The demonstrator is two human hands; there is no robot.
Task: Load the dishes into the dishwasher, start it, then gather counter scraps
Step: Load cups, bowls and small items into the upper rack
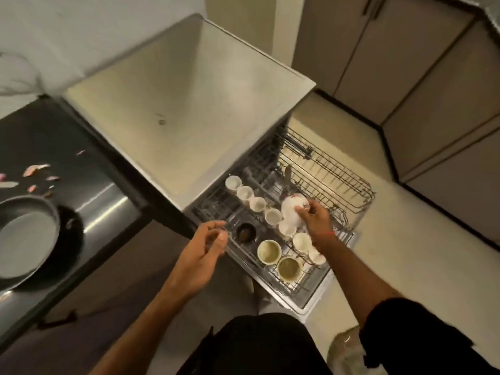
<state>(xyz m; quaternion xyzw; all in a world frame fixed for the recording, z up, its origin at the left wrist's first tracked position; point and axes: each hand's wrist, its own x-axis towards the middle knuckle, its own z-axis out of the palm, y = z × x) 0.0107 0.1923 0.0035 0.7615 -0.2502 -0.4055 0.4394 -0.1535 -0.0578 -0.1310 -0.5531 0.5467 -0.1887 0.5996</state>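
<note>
Here the right hand (pixel 315 221) holds a white bowl (pixel 292 209) just above the rack (pixel 338 169), beside the row of cups (pixel 257 204). The left hand (pixel 208 243) hangs loose and holds nothing, farther off.

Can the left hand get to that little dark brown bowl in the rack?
Probably yes. The left hand hangs open and holds nothing, just beside the small dark brown bowl in the grey wire upper rack, and nothing lies between them.
</note>
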